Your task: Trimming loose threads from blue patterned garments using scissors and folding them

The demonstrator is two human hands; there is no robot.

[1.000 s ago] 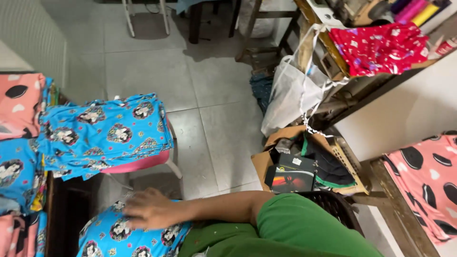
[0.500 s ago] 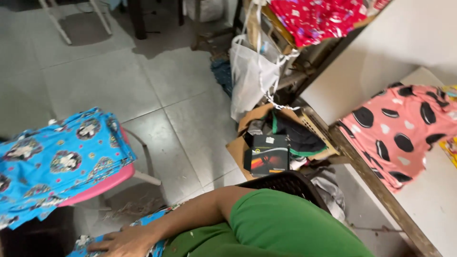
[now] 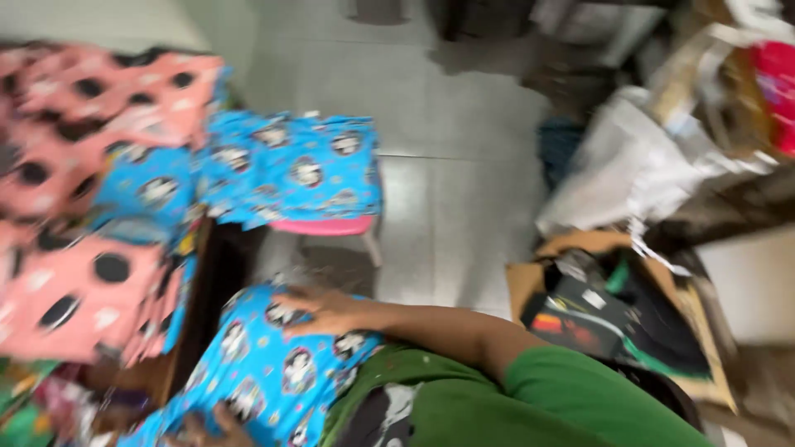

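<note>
Blue printed cloth (image 3: 265, 364), lower centre of the frame, long axis running from lower left to upper right. Right hand (image 3: 327, 310) lies flat and open-fingered on its upper end; left hand (image 3: 211, 426) at the bottom edge, grip too blurred to tell. Cardboard box (image 3: 522, 285), lower right: dark folded clothes inside. Pink stool (image 3: 331, 225), centre: more blue cloth stacked on it.
</note>
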